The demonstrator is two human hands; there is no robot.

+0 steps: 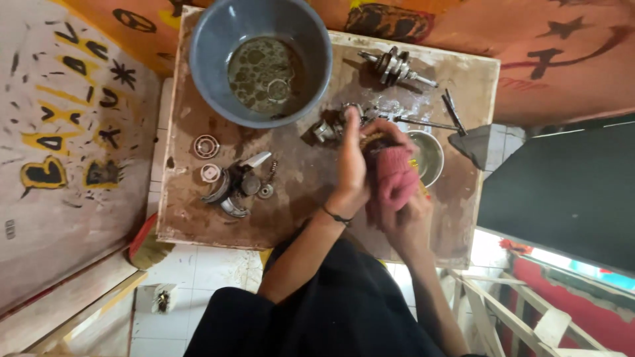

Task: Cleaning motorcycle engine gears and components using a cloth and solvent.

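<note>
The left hand (352, 173) is closing its fingers around a small metal part (372, 137), held just above the table (311, 218). The right hand (405, 215) is gripping a pink rag (394, 177) and pressing it against that part. Wiping well probably means turning the part steadily inside the rag, keeping it over the board, near the steel bowl (430, 155), away from the grey basin (218, 39) of oily liquid.

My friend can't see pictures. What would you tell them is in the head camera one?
Seen from above, a person's left hand and right hand rub a small metal part with a pink cloth over a stained wooden board. On the board sit a grey basin of murky liquid, a crankshaft and scattered bearings.
</note>
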